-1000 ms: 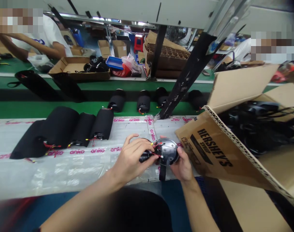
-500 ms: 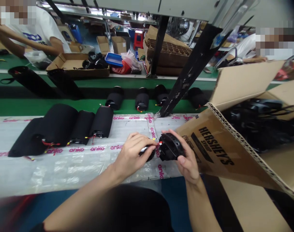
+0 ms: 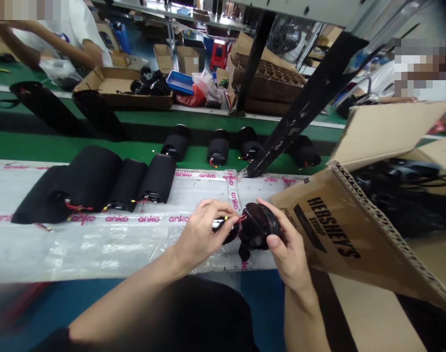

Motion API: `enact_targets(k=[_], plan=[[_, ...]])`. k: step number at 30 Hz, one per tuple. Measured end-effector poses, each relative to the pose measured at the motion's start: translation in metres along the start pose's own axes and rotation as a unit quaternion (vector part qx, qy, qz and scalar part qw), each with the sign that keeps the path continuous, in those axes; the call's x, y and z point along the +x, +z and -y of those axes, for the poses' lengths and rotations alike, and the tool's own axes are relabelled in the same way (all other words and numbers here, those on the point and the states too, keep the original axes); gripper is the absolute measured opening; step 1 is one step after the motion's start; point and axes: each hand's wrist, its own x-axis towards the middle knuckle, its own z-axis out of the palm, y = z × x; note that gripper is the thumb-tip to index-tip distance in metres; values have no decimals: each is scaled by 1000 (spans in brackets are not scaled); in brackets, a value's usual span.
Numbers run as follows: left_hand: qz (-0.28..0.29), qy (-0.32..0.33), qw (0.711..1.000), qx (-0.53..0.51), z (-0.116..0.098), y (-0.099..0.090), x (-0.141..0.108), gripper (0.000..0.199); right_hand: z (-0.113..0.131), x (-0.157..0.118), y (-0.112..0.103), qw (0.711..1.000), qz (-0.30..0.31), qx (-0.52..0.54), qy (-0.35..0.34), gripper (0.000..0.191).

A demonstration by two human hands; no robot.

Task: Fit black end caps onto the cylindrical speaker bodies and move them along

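My right hand (image 3: 291, 247) grips a round, glossy black plastic part (image 3: 259, 227) by its right side, thumb in front. Short red wires (image 3: 241, 218) run between this part and the fingertips of my left hand (image 3: 204, 227), which are pinched on them. A small yellow connector (image 3: 226, 218) shows by those fingers. Beneath the left hand is a dark, shiny-ended object (image 3: 230, 235), mostly covered. A small black piece (image 3: 244, 252) hangs below the round part. To the left, several black fabric-covered cylinders (image 3: 160, 178) lie on the white-wrapped bench (image 3: 127, 249), with thin wires at their ends.
An open Hershey's carton (image 3: 329, 230) of black parts stands close on the right. A slanted black post (image 3: 311, 98) rises behind my hands. More black cylinders (image 3: 218, 146) sit on the green surface (image 3: 142, 154). A co-worker in a white shirt (image 3: 87, 34) is at the far left.
The round part has turned in my right hand, showing a smoother face, and the small black piece now hangs below it. My left fingers stay at the wires. The camera view has shifted slightly.
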Motion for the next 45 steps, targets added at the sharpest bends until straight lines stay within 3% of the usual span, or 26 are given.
enact_targets(k=[4,8,14,19,21,25,30,34,38,41,45], plan=[[31,35,999,-3,-3,-10,-4,17,4,1,2,1000,-10,-7,-6,61],[-7,-35,999,-28,-2,-17,-13,35,9,0,1,1000,6,-5,-8,62],[-42,34,996,-77,2,-10,-10,19,11,-1,1,999,44,11,-4,66],[17,74,997,23,3,-11,-2,3,11,-3,3,999,33,0,-1,66],[29,76,996,36,3,-13,-2,5,12,-5,3,999,34,-3,-3,66],[35,60,996,53,1,-13,-1,8,15,-9,2,998,51,-33,-11,68],[22,4,1000,-14,-2,-13,0,5,18,-2,1,990,50,-129,-7,67],[57,-35,997,-27,2,-19,-6,3,25,7,5,993,68,-94,22,69],[57,-66,995,-53,6,-17,-12,8,40,6,9,984,128,-102,63,74],[57,-83,990,-98,8,-14,-16,20,48,0,12,973,171,-137,76,87],[3,-173,954,-244,13,-15,-24,23,43,2,23,964,138,-224,44,83]])
